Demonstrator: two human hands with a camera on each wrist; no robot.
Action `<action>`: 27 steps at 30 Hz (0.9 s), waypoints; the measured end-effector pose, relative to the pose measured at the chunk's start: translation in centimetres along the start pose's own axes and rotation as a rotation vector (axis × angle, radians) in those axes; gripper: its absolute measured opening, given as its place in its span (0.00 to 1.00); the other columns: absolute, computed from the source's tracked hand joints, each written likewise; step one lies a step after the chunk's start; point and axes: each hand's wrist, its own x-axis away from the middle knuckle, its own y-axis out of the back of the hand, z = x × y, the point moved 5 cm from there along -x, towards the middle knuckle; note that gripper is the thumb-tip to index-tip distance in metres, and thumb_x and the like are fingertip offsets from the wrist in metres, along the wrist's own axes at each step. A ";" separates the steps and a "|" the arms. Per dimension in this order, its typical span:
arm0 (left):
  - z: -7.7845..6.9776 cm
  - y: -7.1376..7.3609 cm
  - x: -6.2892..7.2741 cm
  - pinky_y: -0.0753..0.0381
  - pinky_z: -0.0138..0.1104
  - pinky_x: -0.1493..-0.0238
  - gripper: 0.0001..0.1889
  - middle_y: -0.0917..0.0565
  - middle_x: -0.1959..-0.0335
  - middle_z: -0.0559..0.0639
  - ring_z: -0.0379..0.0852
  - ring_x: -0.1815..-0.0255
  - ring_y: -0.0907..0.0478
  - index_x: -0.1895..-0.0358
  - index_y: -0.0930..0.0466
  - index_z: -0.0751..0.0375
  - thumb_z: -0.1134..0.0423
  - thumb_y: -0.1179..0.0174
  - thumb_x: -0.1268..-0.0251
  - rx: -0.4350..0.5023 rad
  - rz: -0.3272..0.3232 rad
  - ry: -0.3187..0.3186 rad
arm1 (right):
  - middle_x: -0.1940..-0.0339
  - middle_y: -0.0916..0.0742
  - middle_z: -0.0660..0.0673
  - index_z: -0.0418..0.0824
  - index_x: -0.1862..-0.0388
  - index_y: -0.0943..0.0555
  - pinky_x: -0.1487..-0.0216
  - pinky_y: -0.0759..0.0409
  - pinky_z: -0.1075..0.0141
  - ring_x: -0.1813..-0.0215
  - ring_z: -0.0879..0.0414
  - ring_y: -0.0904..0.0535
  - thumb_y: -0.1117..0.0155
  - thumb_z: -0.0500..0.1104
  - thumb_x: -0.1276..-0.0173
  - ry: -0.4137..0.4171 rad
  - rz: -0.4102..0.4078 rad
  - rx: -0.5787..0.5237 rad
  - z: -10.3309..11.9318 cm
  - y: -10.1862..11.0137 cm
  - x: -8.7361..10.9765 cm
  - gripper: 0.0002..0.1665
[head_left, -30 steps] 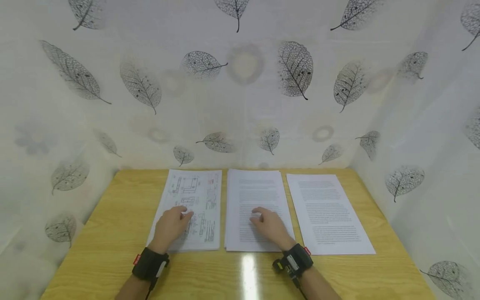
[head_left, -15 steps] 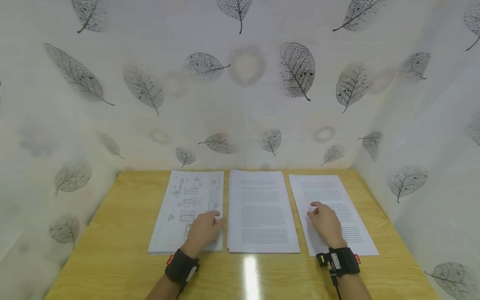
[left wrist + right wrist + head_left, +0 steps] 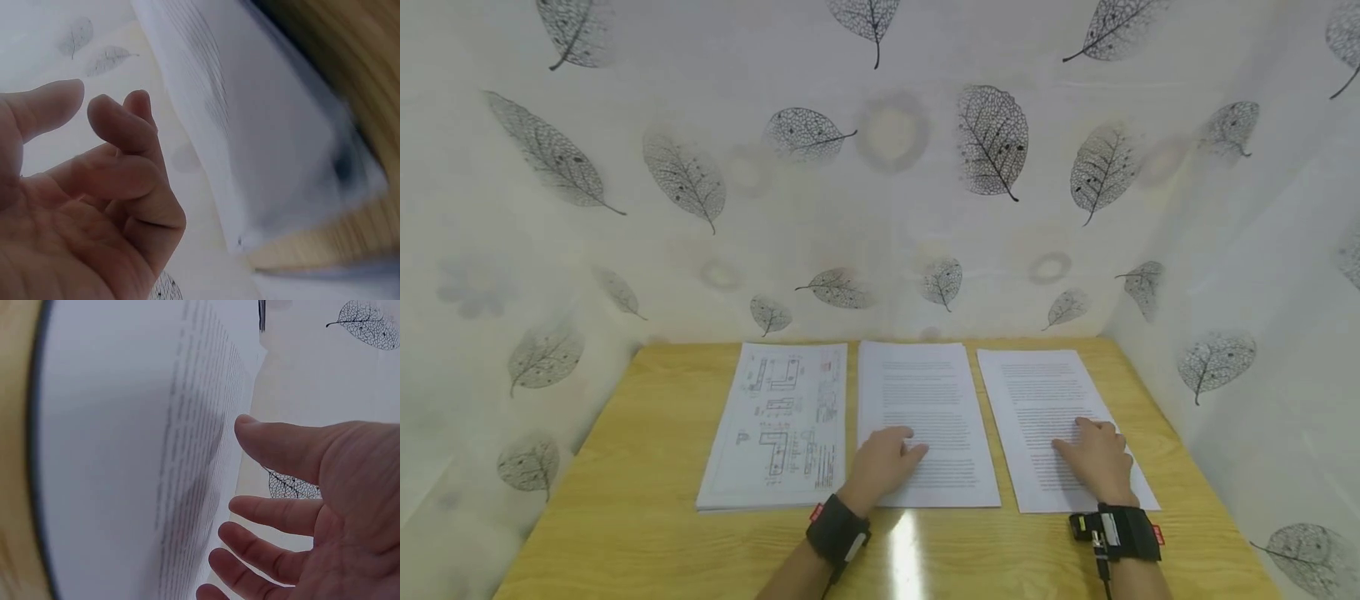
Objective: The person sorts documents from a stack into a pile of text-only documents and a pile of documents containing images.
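Note:
Over the lower part of the middle stack of printed text pages (image 3: 925, 392) is my left hand (image 3: 883, 468), holding nothing. In the left wrist view its fingers (image 3: 134, 178) hang loosely bent, apart from the paper. My right hand (image 3: 1099, 460) hovers over the lower right of the right-hand printed text pages (image 3: 1037, 383), also holding nothing. Its fingers and thumb are spread and fairly straight in the right wrist view, with a gap to the page. At the left lies a stack of technical drawing sheets (image 3: 730, 458), no hand on it.
All three paper piles lie side by side on a yellow wooden table (image 3: 647, 450), close to its back edge. A pale leaf-patterned curtain (image 3: 887, 208) closes off the back and both sides. Each wrist wears a black strap (image 3: 838, 531) with a cable.
My left hand has moved right, from the drawing sheets to the middle stack. My right hand has gone from the middle stack to the right-hand pages, and its fingers have spread.

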 end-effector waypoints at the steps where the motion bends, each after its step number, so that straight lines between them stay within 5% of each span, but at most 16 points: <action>1: -0.4 -0.5 -0.2 0.20 0.39 0.61 0.21 0.16 0.72 0.49 0.42 0.72 0.23 0.48 0.18 0.65 0.51 0.41 0.32 0.005 0.007 0.000 | 0.39 0.32 0.15 0.21 0.35 0.34 0.48 0.38 0.26 0.38 0.18 0.39 0.37 0.48 0.36 -0.009 -0.002 -0.003 -0.3 0.1 0.0 0.41; 6: -2.8 -2.8 -0.8 0.20 0.38 0.63 0.21 0.18 0.74 0.49 0.44 0.71 0.22 0.49 0.18 0.66 0.52 0.40 0.33 -0.011 0.025 -0.015 | 0.38 0.35 0.15 0.20 0.34 0.37 0.47 0.39 0.27 0.38 0.19 0.42 0.36 0.50 0.36 -0.049 0.017 0.000 -1.7 0.4 0.1 0.44; 11: -5.0 -5.3 -0.9 0.19 0.41 0.56 0.22 0.16 0.59 0.54 0.50 0.56 0.19 0.47 0.19 0.64 0.49 0.40 0.34 -0.061 0.055 0.025 | 0.38 0.39 0.13 0.16 0.35 0.41 0.47 0.39 0.27 0.39 0.18 0.43 0.36 0.54 0.37 -0.130 0.048 0.016 -3.2 0.9 0.3 0.49; 18: -7.8 -7.7 -1.5 0.29 0.31 0.75 0.17 0.25 0.67 0.51 0.41 0.74 0.31 0.59 0.18 0.65 0.52 0.37 0.38 -0.167 0.028 -0.023 | 0.49 0.34 0.14 0.13 0.43 0.34 0.52 0.35 0.30 0.47 0.21 0.38 0.37 0.64 0.38 -0.151 0.082 0.046 -4.7 1.7 0.0 0.53; 27: -10.0 -10.4 -2.7 0.28 0.31 0.74 0.20 0.25 0.66 0.49 0.41 0.70 0.29 0.63 0.15 0.61 0.45 0.34 0.41 -0.388 0.054 -0.001 | 0.56 0.31 0.19 0.14 0.49 0.31 0.59 0.31 0.39 0.53 0.27 0.35 0.37 0.68 0.39 -0.146 0.111 0.082 -4.8 2.0 -0.3 0.53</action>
